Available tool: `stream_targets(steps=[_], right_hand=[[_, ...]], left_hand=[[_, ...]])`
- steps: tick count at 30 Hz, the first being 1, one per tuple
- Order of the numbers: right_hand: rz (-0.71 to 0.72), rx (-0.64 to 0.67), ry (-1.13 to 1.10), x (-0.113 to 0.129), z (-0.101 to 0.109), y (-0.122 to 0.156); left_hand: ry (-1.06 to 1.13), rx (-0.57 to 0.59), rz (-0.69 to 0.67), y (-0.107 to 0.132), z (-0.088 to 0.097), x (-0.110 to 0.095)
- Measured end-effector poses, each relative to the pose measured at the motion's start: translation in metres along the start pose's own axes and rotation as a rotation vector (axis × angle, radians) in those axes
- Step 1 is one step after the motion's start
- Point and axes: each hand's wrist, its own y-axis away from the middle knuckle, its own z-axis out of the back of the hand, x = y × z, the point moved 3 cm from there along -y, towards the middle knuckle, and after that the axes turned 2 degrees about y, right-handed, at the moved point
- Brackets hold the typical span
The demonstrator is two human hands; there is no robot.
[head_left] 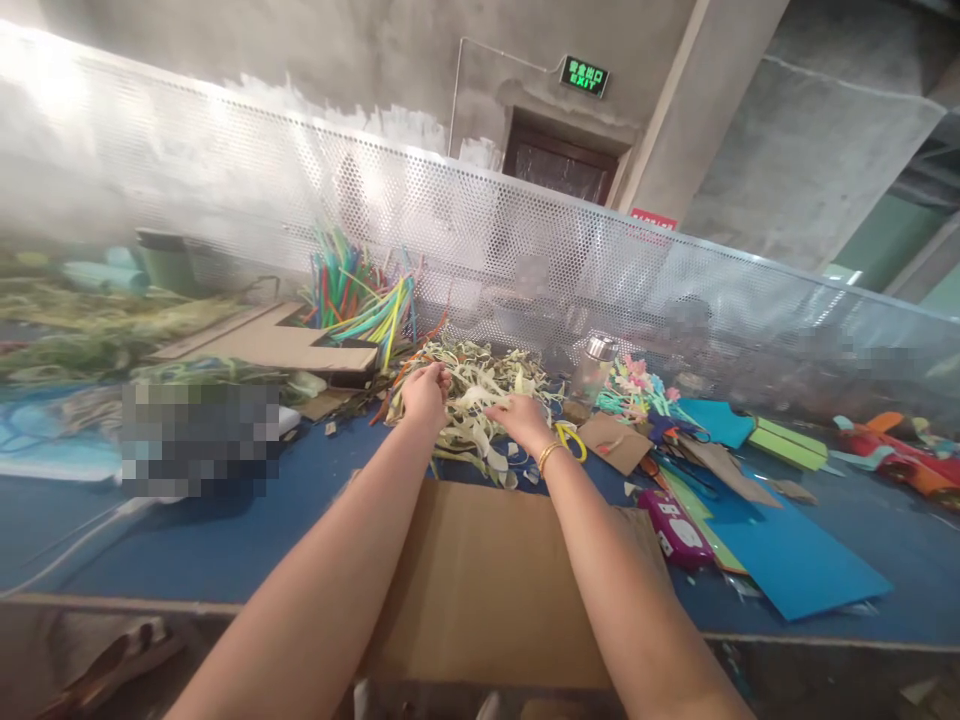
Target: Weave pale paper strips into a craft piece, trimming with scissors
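Observation:
Both my arms reach forward over a brown cardboard sheet (pixel 480 580) to a heap of pale green and cream paper strips (pixel 480 385) on the blue table (pixel 225 540). My left hand (pixel 424 392) is curled closed in the left side of the heap, gripping strips. My right hand (pixel 520 418), with a gold bracelet at the wrist, lies palm down on the heap with its fingers bent onto the strips. Yellow-handled scissors (pixel 571 438) lie just right of my right wrist.
A bundle of coloured straws (pixel 352 290) and flat cardboard pieces (pixel 277 345) stand behind left. A glass jar (pixel 590 368), paper flowers (pixel 637 385), blue card (pixel 787 555), green card (pixel 787 443) and a pink box (pixel 675 528) lie right. A perforated metal screen (pixel 525 250) backs the table.

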Motion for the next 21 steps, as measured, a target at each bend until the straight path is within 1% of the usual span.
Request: stream_targets(steps=[2, 3, 4, 5, 6, 7, 9, 11, 12, 14, 16, 17, 19, 21], right_hand=[[-0.005, 0.041, 0.213, 0.0, -0.009, 0.002], [-0.007, 0.066, 0.253, 0.0, -0.011, 0.003], [-0.007, 0.095, 0.245, -0.001, -0.013, 0.003], [-0.012, 0.114, 0.18, -0.002, -0.013, 0.003], [-0.028, 0.122, 0.057, -0.003, -0.012, 0.002], [-0.055, 0.118, -0.117, -0.004, -0.009, 0.0], [-0.12, 0.072, -0.54, -0.006, -0.001, -0.003], [-0.155, 0.034, -0.898, -0.007, 0.009, -0.006], [-0.155, 0.032, -1.021, -0.008, 0.014, -0.007], [-0.146, 0.036, -1.173, -0.008, 0.021, -0.008], [-0.129, 0.024, -1.237, -0.007, 0.025, -0.008], [-0.115, 0.01, -1.239, -0.006, 0.026, -0.007], [-0.076, -0.004, -1.18, -0.003, 0.026, -0.005], [-0.046, 0.047, -1.058, 0.001, 0.023, -0.002]], left_hand=[[-0.009, -0.039, 0.014, -0.002, 0.003, 0.004], [-0.015, -0.057, 0.013, -0.003, 0.003, 0.005], [-0.019, -0.072, 0.008, -0.004, 0.004, 0.006], [-0.02, -0.083, -0.001, -0.004, 0.004, 0.006], [-0.019, -0.087, -0.015, -0.004, 0.004, 0.005], [-0.022, -0.082, -0.033, -0.004, 0.003, 0.005], [-0.038, -0.044, -0.09, -0.002, 0.001, 0.003], [-0.073, 0.03, -0.163, 0.001, -0.004, 0.002], [-0.105, 0.079, -0.197, 0.004, -0.007, 0.002], [-0.213, 0.201, -0.236, 0.011, -0.013, 0.004], [-0.364, 0.362, -0.208, 0.021, -0.02, 0.008], [-0.438, 0.454, -0.161, 0.026, -0.023, 0.011], [-0.53, 0.608, -0.024, 0.038, -0.027, 0.019], [-0.502, 0.67, 0.109, 0.045, -0.029, 0.026]])
